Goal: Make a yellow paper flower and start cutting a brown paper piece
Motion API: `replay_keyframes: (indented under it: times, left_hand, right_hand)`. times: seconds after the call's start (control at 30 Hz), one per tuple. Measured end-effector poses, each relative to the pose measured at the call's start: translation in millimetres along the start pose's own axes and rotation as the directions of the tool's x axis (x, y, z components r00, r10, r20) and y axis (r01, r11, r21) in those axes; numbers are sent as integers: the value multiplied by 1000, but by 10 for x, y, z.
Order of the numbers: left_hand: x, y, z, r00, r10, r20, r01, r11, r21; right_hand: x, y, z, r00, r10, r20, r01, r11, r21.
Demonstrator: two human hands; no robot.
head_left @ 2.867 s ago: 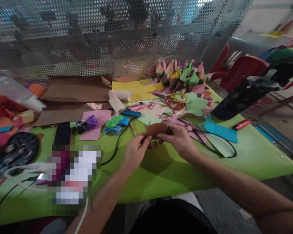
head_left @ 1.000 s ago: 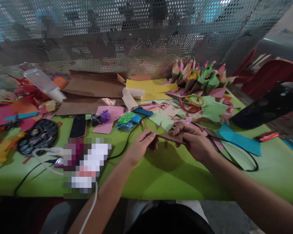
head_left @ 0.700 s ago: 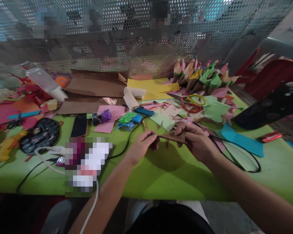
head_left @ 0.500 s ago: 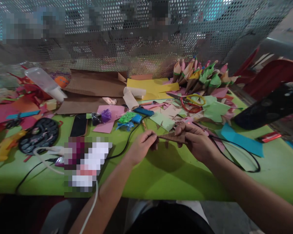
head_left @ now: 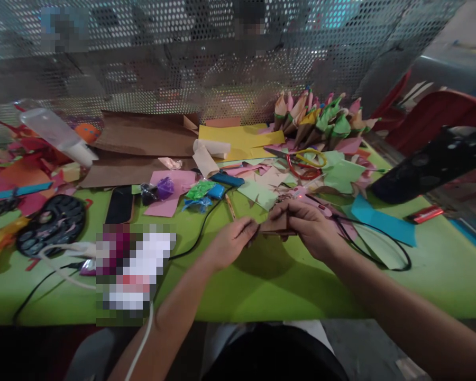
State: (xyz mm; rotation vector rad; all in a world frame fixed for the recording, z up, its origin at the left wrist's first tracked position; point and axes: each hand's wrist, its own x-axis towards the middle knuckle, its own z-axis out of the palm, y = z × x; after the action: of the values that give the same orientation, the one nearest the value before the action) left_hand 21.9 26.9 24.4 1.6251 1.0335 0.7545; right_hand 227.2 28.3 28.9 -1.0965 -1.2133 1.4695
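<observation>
Between my two hands is a small piece of brown paper [head_left: 276, 224], partly rolled or folded, held just above the green table [head_left: 262, 296]. My left hand [head_left: 232, 243] pinches its left end with thumb and fingers. Around its right end my right hand [head_left: 309, 225] is closed, and the fingers hide part of the paper. Just beyond my hands lie a pencil [head_left: 230, 206], pale green paper [head_left: 258, 193] and small paper scraps. Scissors with red and yellow handles [head_left: 307, 161] rest on the scraps further back.
Paper cones [head_left: 321, 121] stand bunched at the back right beside a dark bottle [head_left: 432, 164]. Brown sheets [head_left: 143, 135] and yellow paper [head_left: 238, 140] lie at the back. To the left are a phone [head_left: 119, 205], a black palette [head_left: 51, 225] and a yellow glue gun [head_left: 2, 243]. Cables cross the table.
The brown paper has turned between my fingers and shows a broader, squarer face. My left hand has come slightly closer to my right. The whole view has shifted a little.
</observation>
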Motion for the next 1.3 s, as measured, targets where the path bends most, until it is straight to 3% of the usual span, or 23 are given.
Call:
replay_keyframes:
  times: [0.3, 0.6, 0.77, 0.93, 1.17, 1.3]
  left_hand:
    - [29, -76, -15, 983, -51, -178, 50, 999, -15]
    - [-6, -86, 7, 968, -13, -251, 41, 993, 107]
    - [2, -121, 22, 959, -10, -282, 41, 994, 105]
    - [6, -121, 25, 956, 17, -293, 50, 975, 217]
    - [0, -78, 56, 952, 144, -269, 18, 854, 520]
    - [-10, -39, 81, 955, 174, -242, -8, 826, 564]
  right_hand:
    - [16, 23, -51, 951, -286, -121, 262, 947, -184]
    - [-9, 18, -14, 885, -466, -26, 423, 825, -375]
    - [-18, 33, -9, 865, -502, -4, 451, 780, -434]
    - [-25, 32, -12, 857, -514, 11, 459, 755, -468]
    - [-39, 28, 15, 887, -462, -17, 397, 781, -482]
    - [-17, 43, 6, 914, -405, -38, 348, 827, -442]
